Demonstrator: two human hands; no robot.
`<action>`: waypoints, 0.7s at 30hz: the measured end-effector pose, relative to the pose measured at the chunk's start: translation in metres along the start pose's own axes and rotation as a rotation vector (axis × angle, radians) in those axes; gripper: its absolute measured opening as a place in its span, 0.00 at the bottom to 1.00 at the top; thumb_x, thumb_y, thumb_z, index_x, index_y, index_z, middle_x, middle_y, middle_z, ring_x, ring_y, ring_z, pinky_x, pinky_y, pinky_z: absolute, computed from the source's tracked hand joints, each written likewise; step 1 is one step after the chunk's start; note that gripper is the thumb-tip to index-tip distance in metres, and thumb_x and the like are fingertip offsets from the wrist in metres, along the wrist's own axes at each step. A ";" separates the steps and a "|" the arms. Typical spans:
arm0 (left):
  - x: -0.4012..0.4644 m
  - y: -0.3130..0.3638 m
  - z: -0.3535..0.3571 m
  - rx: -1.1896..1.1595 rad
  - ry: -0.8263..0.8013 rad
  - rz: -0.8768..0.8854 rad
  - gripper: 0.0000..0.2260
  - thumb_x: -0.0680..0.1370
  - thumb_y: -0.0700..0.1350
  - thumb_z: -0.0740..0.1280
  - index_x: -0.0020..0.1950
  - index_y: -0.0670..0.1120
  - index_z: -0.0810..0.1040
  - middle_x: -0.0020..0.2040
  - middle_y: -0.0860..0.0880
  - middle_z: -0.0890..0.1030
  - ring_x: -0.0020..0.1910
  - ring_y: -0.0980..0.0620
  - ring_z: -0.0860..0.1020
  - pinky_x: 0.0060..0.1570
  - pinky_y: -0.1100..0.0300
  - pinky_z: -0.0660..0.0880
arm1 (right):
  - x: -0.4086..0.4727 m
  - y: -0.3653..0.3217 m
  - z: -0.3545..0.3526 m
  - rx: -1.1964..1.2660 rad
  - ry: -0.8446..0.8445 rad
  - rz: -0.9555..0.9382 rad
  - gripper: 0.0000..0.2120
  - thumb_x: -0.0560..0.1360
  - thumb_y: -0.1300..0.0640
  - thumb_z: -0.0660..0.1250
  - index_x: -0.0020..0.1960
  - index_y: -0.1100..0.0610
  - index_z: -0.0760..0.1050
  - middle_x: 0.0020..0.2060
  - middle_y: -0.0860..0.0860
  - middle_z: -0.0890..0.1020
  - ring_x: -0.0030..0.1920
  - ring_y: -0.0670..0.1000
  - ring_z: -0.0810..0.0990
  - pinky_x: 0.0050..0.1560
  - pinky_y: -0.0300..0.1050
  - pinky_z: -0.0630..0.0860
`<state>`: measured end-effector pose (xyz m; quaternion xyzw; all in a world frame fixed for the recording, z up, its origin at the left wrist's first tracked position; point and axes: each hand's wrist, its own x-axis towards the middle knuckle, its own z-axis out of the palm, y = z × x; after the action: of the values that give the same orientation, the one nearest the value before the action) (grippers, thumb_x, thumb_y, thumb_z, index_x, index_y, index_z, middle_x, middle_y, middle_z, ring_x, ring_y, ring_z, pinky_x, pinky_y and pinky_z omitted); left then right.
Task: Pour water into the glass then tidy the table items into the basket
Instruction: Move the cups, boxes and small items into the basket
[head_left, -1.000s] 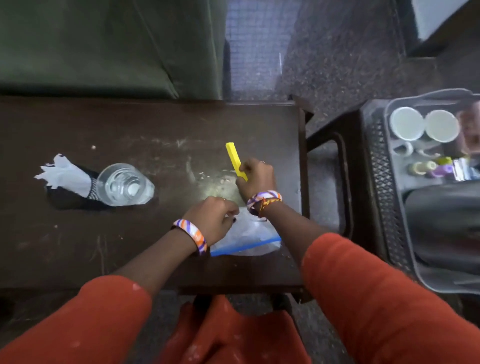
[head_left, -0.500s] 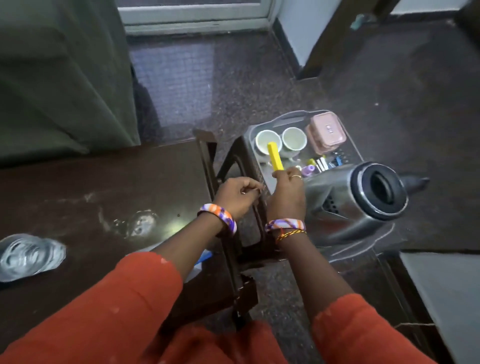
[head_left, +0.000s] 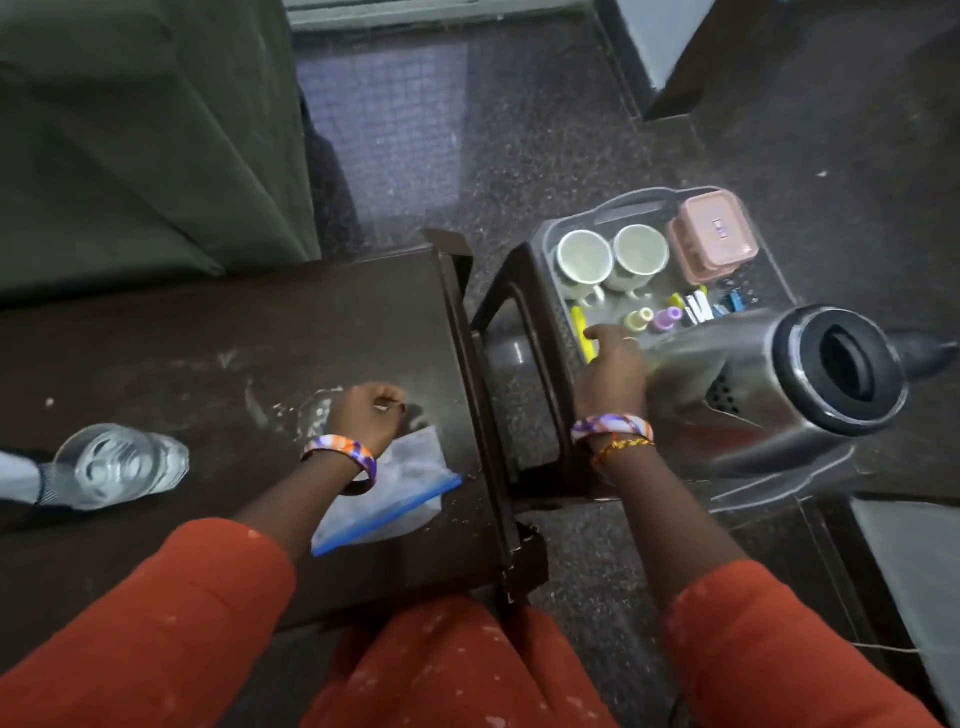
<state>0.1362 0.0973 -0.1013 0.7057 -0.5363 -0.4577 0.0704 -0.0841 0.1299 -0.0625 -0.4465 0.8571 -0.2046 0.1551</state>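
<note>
1. Sitting inside the grey basket (head_left: 769, 270) is a yellow stick-shaped item (head_left: 582, 327), and the right hand (head_left: 613, 369) is down on its near end. Fingers look curled around it, but honestly I can't tell if it's gripped or just touched.
2. Same basket also has two pale cups (head_left: 584, 257) side by side at the far end, a pink lidded box (head_left: 711, 239) to their right, and a bunch of small colourful bits (head_left: 670, 317) in the middle, too small to name.
3. A steel kettle (head_left: 779, 389) lies on its side in the near part of the basket, open mouth toward the camera, right next to that right hand.
4. Left hand (head_left: 369, 415) is over on the dark table (head_left: 156, 353), curled into a loose fist with the knuckles up. Can't see anything held in it.
5. Just near that wrist there's a clear zip bag (head_left: 400, 493) with a blue seal, flat on the table.
6. Glass (head_left: 119, 465) with water stands at the table's left side, well away from both hands, with a white tissue (head_left: 15, 475) poking in from the edge beside it.
</note>
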 end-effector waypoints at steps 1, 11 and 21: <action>-0.001 -0.012 -0.008 -0.038 0.066 -0.053 0.10 0.73 0.37 0.66 0.53 0.38 0.81 0.54 0.39 0.83 0.55 0.42 0.79 0.57 0.56 0.73 | -0.007 -0.007 0.007 0.019 0.086 -0.117 0.19 0.66 0.73 0.54 0.52 0.69 0.77 0.48 0.68 0.80 0.50 0.66 0.78 0.50 0.46 0.66; -0.017 -0.132 -0.012 -0.365 0.043 -0.563 0.24 0.69 0.45 0.73 0.61 0.40 0.68 0.64 0.40 0.73 0.59 0.43 0.74 0.60 0.51 0.72 | -0.114 -0.040 0.131 0.188 -0.686 0.476 0.23 0.75 0.52 0.66 0.64 0.65 0.69 0.63 0.63 0.76 0.63 0.60 0.75 0.60 0.46 0.70; -0.011 -0.096 -0.072 -0.782 -0.340 -0.301 0.09 0.73 0.29 0.64 0.43 0.42 0.77 0.30 0.51 0.84 0.28 0.58 0.82 0.36 0.62 0.80 | -0.098 -0.072 0.078 0.765 -0.594 0.683 0.06 0.70 0.70 0.67 0.41 0.61 0.78 0.39 0.60 0.80 0.33 0.53 0.78 0.26 0.39 0.77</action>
<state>0.2546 0.1176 -0.1106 0.6110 -0.2184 -0.7404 0.1752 0.0552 0.1573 -0.0870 -0.0960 0.7374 -0.3040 0.5954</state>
